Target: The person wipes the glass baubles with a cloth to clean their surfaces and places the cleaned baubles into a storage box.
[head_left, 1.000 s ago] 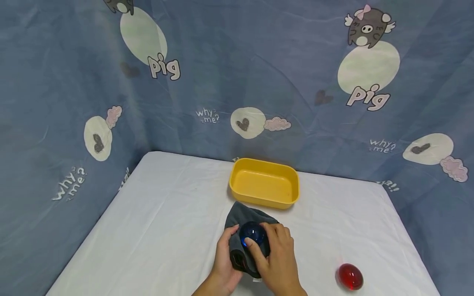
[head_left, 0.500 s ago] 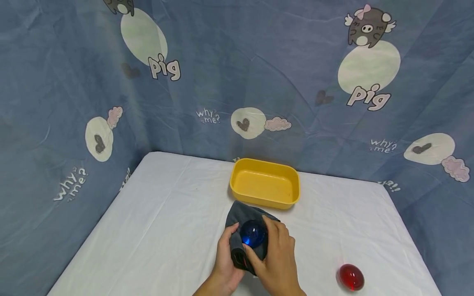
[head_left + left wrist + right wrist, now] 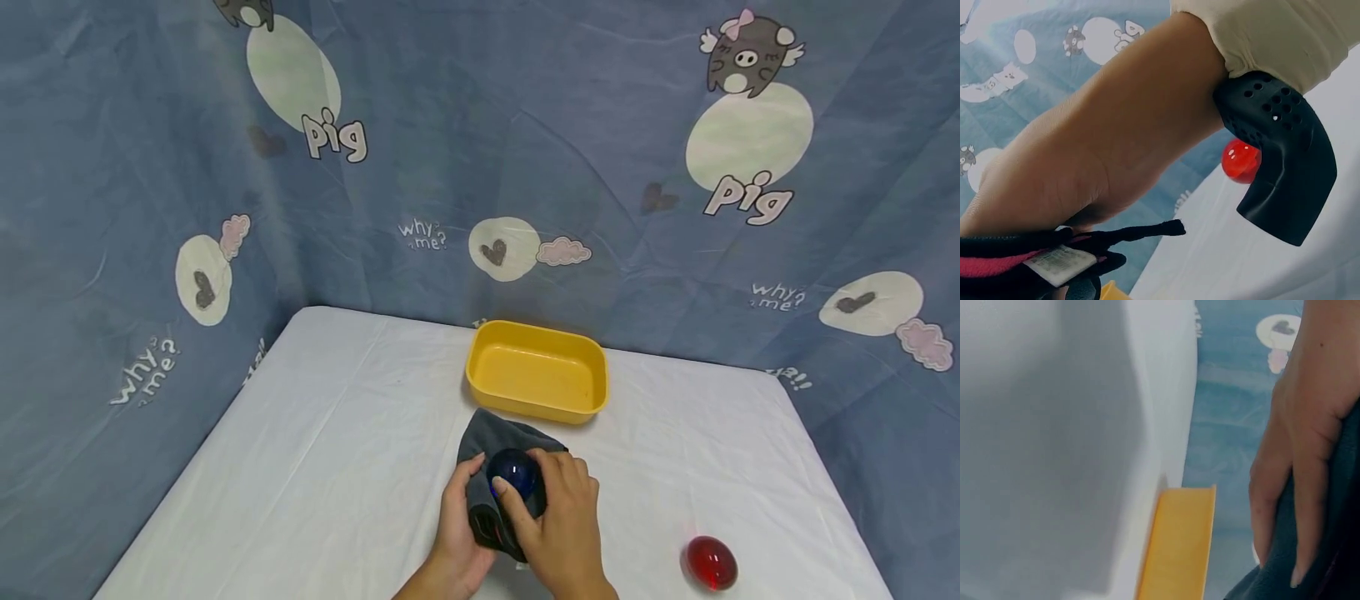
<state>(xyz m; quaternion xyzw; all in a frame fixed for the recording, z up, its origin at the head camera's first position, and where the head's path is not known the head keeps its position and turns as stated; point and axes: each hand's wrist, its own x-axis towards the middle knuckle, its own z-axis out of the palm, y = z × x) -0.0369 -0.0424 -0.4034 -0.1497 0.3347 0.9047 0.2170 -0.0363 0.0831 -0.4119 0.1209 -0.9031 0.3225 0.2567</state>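
Note:
In the head view a glossy blue ball (image 3: 516,467) lies against a dark grey cloth (image 3: 483,435) between both hands. My left hand (image 3: 459,533) grips the cloth from the left, its thumb along the near side of the ball. My right hand (image 3: 566,523) holds the ball from the right, thumb on top, fingers over the cloth's right part. The left wrist view has the cloth's dark edge with a pink stripe (image 3: 991,267) and a white tag (image 3: 1060,265). Seen from the right wrist, two right fingers (image 3: 1309,506) lie along the cloth. The ball's underside is hidden.
A yellow rectangular tray (image 3: 536,407) stands just beyond the cloth on the white-covered table (image 3: 322,467). To the right lies a glossy red ball (image 3: 711,563). A blue printed curtain (image 3: 450,150) hangs behind the table. A black perforated piece (image 3: 1294,162) sits at the left wrist.
The right thumb dropped below the blue ball half a second ago and is back on top of it now. Left hand, tray and red ball stay put.

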